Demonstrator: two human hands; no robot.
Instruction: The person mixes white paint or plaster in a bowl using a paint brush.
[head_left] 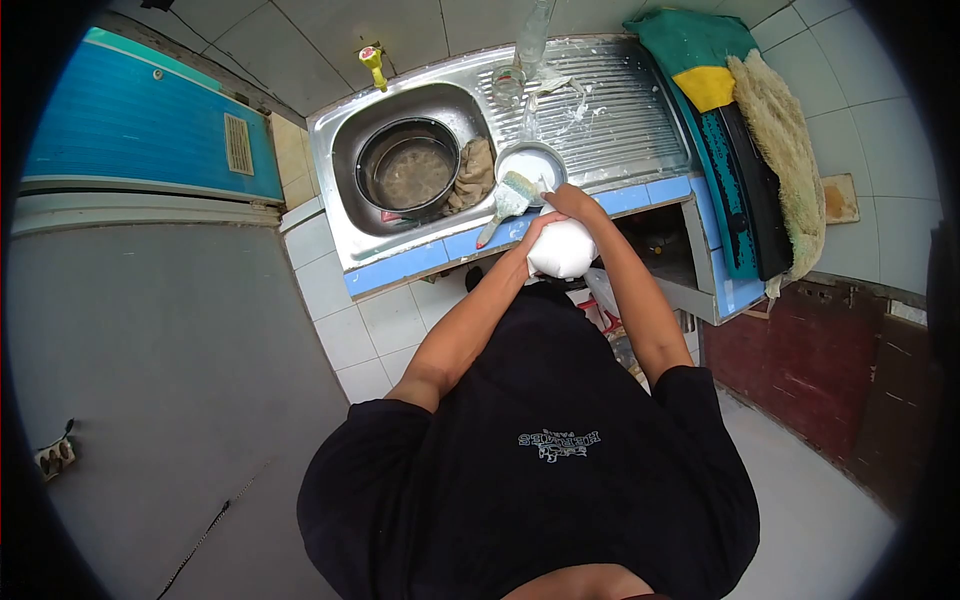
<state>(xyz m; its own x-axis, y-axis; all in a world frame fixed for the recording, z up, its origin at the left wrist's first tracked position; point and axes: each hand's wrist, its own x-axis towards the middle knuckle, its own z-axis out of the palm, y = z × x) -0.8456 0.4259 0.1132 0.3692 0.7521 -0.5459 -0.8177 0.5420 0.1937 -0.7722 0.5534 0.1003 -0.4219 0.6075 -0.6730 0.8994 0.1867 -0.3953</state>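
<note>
My left hand [540, 228] and my right hand [572, 203] are both closed on a white bulging bag [561, 250] at the sink's front edge. The right hand grips its upper end, beside the bowl, while the left supports its left side. What fills the bag is hidden, though it looks full and smooth. Just beyond it stands a round bowl [562, 164] with white material inside. A paint brush [511, 203], smeared white, lies across the bowl's near rim with its handle pointing toward me.
The steel sink basin [345, 130] holds a black round tub [361, 190] of cloudy water and a brown cloth [474, 178]. A yellow tap [373, 66] is behind. On the white-spattered drainboard [640, 115] stands a glass jar [508, 87]. Green, black and shaggy beige items [780, 150] lie at right.
</note>
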